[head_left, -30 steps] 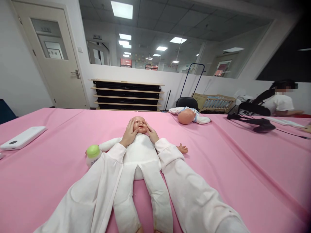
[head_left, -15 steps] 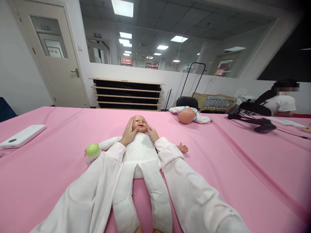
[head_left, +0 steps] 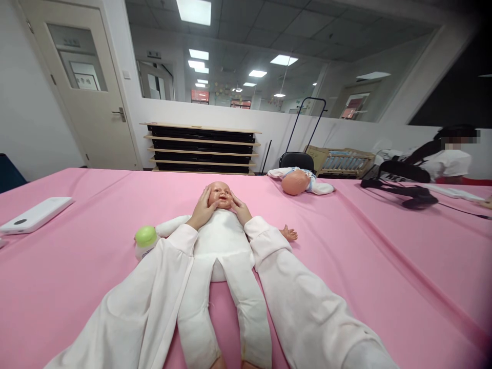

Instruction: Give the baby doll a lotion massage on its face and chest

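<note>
Both hands, left hand [head_left: 202, 209] and right hand [head_left: 239, 209], still cup the doll [head_left: 220, 195] with open fingers, thumbs nudged closer to its cheeks.

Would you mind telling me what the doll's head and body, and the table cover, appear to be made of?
Doll's head: probably vinyl or plastic, smooth with a slight sheen and moulded features. Doll's body: likely stuffed white fabric, matte, seams on the legs. Table cover: pink cloth, matte, with creases.

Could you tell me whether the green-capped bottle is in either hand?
No, the green-capped bottle lies on the pink cloth beside the left sleeve; both hands cup the doll's head.
</note>
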`<control>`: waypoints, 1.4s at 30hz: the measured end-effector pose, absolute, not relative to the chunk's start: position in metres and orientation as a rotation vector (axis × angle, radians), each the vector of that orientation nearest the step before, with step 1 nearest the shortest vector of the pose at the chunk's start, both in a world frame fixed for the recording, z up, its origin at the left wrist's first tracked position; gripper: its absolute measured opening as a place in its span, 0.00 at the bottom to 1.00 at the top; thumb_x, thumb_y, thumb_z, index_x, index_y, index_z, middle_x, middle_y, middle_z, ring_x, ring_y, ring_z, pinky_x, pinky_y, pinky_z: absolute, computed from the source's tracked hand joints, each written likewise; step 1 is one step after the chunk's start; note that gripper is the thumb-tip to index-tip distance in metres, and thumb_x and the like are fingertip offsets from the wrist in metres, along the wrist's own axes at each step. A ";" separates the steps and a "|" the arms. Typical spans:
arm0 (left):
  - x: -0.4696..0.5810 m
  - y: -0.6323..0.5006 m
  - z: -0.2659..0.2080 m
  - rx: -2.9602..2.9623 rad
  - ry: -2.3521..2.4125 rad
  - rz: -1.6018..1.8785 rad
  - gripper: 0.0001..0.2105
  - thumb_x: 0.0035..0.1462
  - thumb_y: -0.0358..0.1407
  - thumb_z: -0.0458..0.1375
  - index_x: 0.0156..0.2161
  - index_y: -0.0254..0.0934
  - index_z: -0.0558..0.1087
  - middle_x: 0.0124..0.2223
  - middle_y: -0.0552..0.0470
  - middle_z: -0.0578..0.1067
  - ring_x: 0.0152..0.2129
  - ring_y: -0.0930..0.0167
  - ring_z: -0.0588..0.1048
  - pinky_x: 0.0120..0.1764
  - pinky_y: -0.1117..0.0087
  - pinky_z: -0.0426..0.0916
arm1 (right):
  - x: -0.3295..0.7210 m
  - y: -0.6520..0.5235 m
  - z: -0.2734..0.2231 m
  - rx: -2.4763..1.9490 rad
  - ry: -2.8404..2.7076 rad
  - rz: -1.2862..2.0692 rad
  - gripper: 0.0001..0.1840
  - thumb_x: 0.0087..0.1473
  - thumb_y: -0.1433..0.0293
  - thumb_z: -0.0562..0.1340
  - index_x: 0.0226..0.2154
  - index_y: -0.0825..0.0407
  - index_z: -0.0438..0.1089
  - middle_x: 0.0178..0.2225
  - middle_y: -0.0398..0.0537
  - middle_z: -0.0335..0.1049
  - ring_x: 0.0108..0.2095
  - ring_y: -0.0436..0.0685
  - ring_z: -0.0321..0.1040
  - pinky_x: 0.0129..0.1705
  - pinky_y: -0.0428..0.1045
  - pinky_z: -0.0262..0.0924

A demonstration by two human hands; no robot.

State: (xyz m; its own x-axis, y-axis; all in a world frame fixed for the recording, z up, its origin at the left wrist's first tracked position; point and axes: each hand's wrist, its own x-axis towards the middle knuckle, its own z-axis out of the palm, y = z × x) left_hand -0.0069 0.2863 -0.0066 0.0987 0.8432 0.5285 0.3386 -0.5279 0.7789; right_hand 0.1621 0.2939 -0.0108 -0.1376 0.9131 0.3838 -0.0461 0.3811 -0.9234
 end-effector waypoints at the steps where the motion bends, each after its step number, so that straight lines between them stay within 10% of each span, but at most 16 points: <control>1: -0.007 0.286 -0.007 1.918 1.153 1.441 0.33 0.51 0.43 0.57 0.60 0.34 0.52 0.64 0.42 0.48 0.62 0.63 0.45 0.62 0.59 0.43 | 0.162 0.292 -0.010 -0.842 -1.474 1.009 0.44 0.41 0.52 0.65 0.57 0.55 0.57 0.57 0.49 0.53 0.59 0.59 0.49 0.62 0.53 0.45; 37: -0.010 0.291 -0.013 1.985 1.146 1.461 0.31 0.54 0.43 0.53 0.60 0.33 0.53 0.64 0.41 0.50 0.61 0.63 0.48 0.62 0.60 0.44 | 0.160 0.295 -0.013 -0.848 -1.523 0.916 0.45 0.44 0.48 0.60 0.57 0.58 0.57 0.57 0.51 0.53 0.59 0.58 0.50 0.62 0.51 0.45; 42: -0.006 0.286 -0.009 1.982 1.236 1.492 0.35 0.48 0.46 0.59 0.59 0.34 0.54 0.62 0.42 0.53 0.60 0.62 0.51 0.61 0.58 0.47 | 0.159 0.290 -0.010 -0.930 -1.563 0.903 0.46 0.39 0.57 0.67 0.59 0.52 0.54 0.58 0.48 0.53 0.58 0.59 0.53 0.56 0.52 0.57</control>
State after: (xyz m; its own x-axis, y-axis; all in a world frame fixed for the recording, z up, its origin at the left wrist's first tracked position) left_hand -0.0063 0.2855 -0.0093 0.0562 0.8108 0.5826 0.4215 -0.5483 0.7223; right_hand 0.1592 0.2905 -0.0104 -0.1408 0.9075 0.3957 0.1108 0.4116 -0.9046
